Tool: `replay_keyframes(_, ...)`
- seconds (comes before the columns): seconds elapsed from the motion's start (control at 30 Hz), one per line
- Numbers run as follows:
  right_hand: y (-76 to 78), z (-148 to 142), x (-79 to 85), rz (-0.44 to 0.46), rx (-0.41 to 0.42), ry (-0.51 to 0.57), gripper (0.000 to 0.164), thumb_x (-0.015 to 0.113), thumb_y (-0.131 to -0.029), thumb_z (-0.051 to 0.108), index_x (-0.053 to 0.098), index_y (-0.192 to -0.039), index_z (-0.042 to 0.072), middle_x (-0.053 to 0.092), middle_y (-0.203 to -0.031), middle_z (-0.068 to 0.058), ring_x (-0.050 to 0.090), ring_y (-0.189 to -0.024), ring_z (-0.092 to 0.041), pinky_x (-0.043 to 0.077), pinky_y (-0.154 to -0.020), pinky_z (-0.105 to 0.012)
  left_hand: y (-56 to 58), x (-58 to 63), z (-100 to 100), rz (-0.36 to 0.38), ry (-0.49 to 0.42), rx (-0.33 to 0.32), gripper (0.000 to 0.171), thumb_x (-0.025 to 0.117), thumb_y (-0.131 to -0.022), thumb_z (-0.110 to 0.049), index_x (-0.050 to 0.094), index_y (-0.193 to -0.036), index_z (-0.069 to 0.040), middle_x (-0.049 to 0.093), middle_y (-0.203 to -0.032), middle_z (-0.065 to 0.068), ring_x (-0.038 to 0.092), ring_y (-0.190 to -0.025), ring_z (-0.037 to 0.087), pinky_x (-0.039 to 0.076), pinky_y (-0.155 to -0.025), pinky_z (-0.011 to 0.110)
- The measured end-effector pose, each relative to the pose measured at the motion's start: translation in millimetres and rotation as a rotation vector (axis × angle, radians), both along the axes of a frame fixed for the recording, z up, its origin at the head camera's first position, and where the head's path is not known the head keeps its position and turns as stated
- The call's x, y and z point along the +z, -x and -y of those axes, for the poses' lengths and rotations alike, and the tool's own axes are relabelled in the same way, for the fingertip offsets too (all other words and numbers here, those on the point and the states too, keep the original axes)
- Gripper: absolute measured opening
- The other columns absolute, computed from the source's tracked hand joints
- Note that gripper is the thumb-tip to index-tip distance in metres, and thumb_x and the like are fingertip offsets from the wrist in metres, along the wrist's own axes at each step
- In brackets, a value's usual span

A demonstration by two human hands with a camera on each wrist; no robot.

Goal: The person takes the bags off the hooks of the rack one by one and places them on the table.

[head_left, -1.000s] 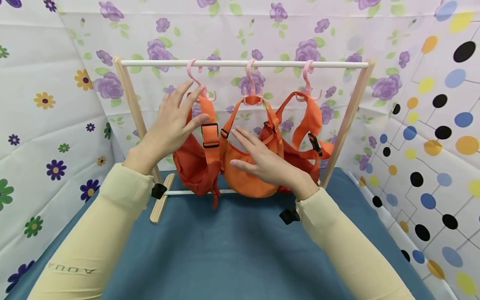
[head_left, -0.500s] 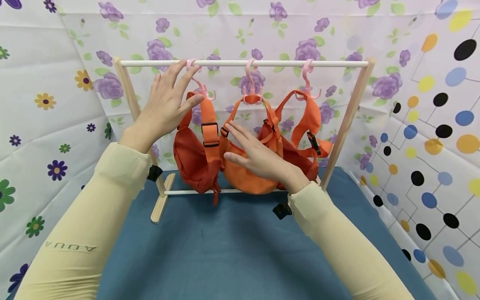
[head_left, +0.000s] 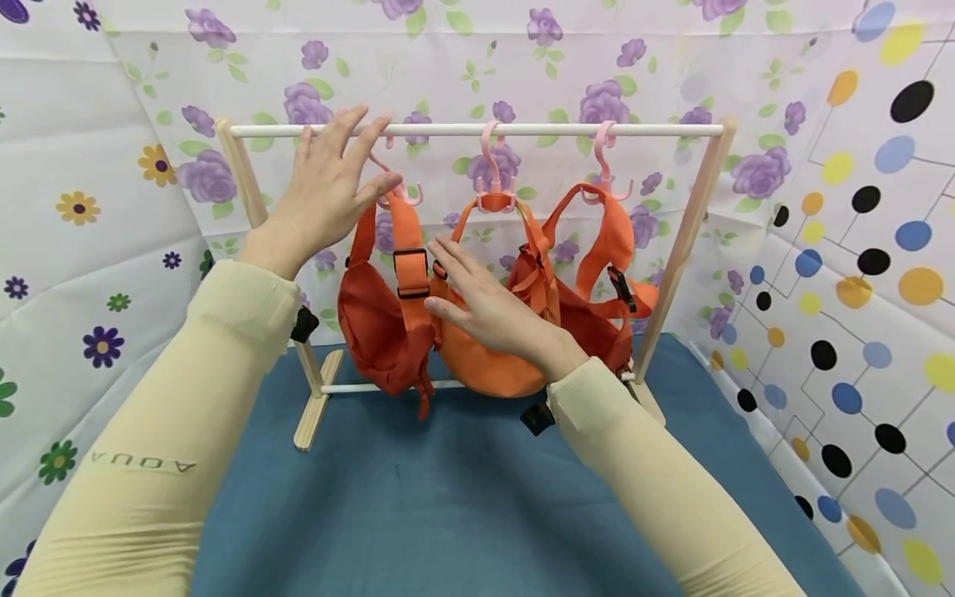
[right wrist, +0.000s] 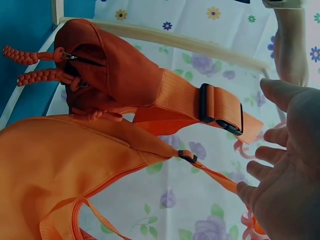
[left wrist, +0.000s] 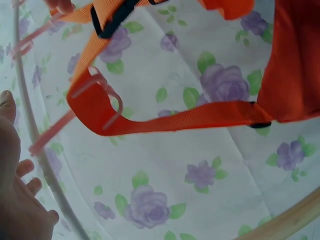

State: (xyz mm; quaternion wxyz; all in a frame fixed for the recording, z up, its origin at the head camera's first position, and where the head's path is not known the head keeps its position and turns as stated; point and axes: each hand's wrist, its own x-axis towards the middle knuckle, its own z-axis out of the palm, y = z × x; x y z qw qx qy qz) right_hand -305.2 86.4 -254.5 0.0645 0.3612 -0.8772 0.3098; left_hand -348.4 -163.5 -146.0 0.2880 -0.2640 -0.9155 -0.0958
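Three orange-red strap bags hang in a row from pink hooks on a white rod [head_left: 552, 130]. My left hand [head_left: 317, 186], fingers spread and relaxed, overlaps the rod near the left hook [head_left: 410, 196] and holds nothing. Below it hangs the dark-orange left bag [head_left: 376, 327], its strap looped over the hook. My right hand [head_left: 488, 303] is extended in front of the lighter orange middle bag [head_left: 496, 373], partly hiding it. In the right wrist view, the fingers of that hand [right wrist: 295, 165] are loosely bent near the middle bag's thin strap [right wrist: 217, 176], gripping nothing.
The right bag [head_left: 597, 332] hangs from its own hook [head_left: 603, 157], with a black buckle [head_left: 621, 288] on its strap. Wooden posts [head_left: 682, 249] frame the rack, which stands on a blue cloth [head_left: 418, 514]. Patterned curtains [head_left: 858, 315] enclose the back and sides.
My left hand has risen from beside the left bag's strap up to the rod, shifting slightly left. My right hand has moved left across the middle bag. The bags stay hanging.
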Motion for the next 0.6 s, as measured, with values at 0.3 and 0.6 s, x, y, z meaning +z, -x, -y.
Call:
replay_keyframes(0.3, 5.6, 6, -2.7, -0.016, -0.016, 0.023, 0.078, 0.053, -0.108, 0.045, 0.007, -0.169, 0.029, 0.002, -0.175, 0.007, 0.007, -0.160, -0.017, 0.017, -0.126, -0.051, 15.9, -0.3, 5, -0.136, 0.137, -0.002, 0.065, 0.049, -0.111, -0.037, 0.021, -0.167, -0.018, 0.016, -0.173, 0.009, 0.011, -0.160, 0.032, -0.004, -0.126, 0.055)
replay_keyframes(0.6, 8.6, 19, -3.6, -0.059, -0.057, 0.036, 0.078, 0.056, -0.108, 0.037, 0.010, -0.169, 0.024, 0.005, -0.175, 0.005, 0.012, -0.159, -0.019, 0.021, -0.125, -0.050, 25.2, -0.3, 1, -0.186, 0.137, -0.029, 0.064, 0.050, -0.111, -0.022, 0.019, -0.167, -0.017, 0.026, -0.171, 0.008, 0.022, -0.157, 0.030, 0.006, -0.127, 0.056)
